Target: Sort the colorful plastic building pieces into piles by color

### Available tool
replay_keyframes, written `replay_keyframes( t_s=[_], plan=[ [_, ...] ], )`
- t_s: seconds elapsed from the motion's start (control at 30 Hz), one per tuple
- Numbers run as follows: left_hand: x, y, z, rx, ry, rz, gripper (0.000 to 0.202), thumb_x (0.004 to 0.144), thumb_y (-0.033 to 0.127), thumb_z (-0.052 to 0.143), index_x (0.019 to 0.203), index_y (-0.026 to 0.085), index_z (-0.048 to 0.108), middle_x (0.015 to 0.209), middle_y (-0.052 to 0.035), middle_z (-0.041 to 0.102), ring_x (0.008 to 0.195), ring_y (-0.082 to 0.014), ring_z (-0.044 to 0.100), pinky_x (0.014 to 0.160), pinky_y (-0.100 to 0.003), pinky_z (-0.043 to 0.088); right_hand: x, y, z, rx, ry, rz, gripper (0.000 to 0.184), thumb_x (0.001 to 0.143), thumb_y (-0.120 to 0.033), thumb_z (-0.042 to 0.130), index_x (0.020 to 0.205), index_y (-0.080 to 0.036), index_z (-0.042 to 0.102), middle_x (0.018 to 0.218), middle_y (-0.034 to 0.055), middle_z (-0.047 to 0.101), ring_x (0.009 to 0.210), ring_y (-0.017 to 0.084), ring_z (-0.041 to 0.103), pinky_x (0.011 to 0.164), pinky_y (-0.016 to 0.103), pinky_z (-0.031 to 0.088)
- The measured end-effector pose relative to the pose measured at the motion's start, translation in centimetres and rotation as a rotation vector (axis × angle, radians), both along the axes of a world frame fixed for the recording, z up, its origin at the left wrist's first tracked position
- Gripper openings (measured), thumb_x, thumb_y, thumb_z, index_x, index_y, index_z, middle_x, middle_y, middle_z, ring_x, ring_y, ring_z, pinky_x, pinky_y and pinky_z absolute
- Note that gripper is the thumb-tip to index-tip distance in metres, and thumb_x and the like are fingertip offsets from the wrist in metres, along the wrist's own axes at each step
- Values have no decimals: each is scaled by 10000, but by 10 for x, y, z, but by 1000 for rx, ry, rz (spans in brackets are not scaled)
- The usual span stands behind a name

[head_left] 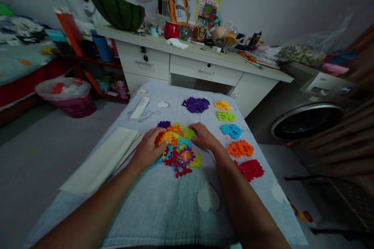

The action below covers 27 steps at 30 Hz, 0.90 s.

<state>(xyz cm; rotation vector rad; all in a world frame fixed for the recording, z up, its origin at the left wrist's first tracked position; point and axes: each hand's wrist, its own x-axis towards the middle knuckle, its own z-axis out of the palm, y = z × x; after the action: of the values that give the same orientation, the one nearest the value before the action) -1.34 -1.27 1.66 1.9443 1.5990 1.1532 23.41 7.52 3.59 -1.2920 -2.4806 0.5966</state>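
Observation:
A mixed pile of notched plastic building pieces lies on the cloth-covered table between my hands. My left hand is at the pile's left side, its thumb and fingers closed around a yellow-orange piece. On the far right side of the pile, my right hand has its curled fingertips on the edge of a lime-green piece. Single-colour groups lie beyond and to the right: purple pieces, yellow pieces, green pieces, blue pieces, orange pieces and red pieces.
A folded pale sheet and a white box lie on the table's left side. Behind stands a white drawer desk bearing a cut watermelon and jars. A washing machine is right, a pink bin left.

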Motion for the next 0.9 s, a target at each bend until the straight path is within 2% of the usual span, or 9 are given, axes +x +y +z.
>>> replay_keyframes(
  t_s=[0.2,0.33,0.5,0.6,0.73,0.9],
  plan=[
    [2,1,2,1,-2,0,359,838,377,551,1140,190,599,1160,-89,631,1101,-247,596,1004,-427,471,-5,0,-13,92,141,-134,596,689,-49,573,1275,-154,558,1136,93,497,1059,208,519,999,344,434],
    [3,2,3,0,-3,-2,350,830,366,553,1131,195,600,1152,-86,632,1097,-246,599,1001,-422,474,-5,2,-21,176,175,-159,643,680,-21,540,1298,-197,541,1176,88,470,1133,218,501,1063,357,410],
    [3,3,0,0,4,4,374,840,379,539,1147,173,593,1171,-101,627,1118,-254,588,1016,-435,462,1,3,-24,261,177,-224,567,722,-78,566,1282,-163,549,1185,125,499,1130,257,497,1058,406,415],
    [2,3,-2,17,7,10,363,838,377,546,1141,185,597,1172,-94,627,1123,-254,587,1022,-432,458,12,9,-19,302,191,-268,455,745,-142,604,1200,-144,588,1126,130,544,1081,264,520,1017,420,434],
    [2,4,-2,19,12,13,340,834,376,555,1117,195,605,1161,-88,631,1115,-253,591,1021,-429,459,38,27,-4,346,205,-385,267,750,-212,654,1013,-170,629,1025,99,582,948,239,559,925,410,469],
    [2,4,1,15,10,10,339,829,378,557,1111,197,608,1153,-88,636,1103,-255,595,1014,-433,464,86,62,18,340,106,-658,167,746,-244,686,892,-176,643,955,71,618,888,210,579,880,352,456]
  ],
)
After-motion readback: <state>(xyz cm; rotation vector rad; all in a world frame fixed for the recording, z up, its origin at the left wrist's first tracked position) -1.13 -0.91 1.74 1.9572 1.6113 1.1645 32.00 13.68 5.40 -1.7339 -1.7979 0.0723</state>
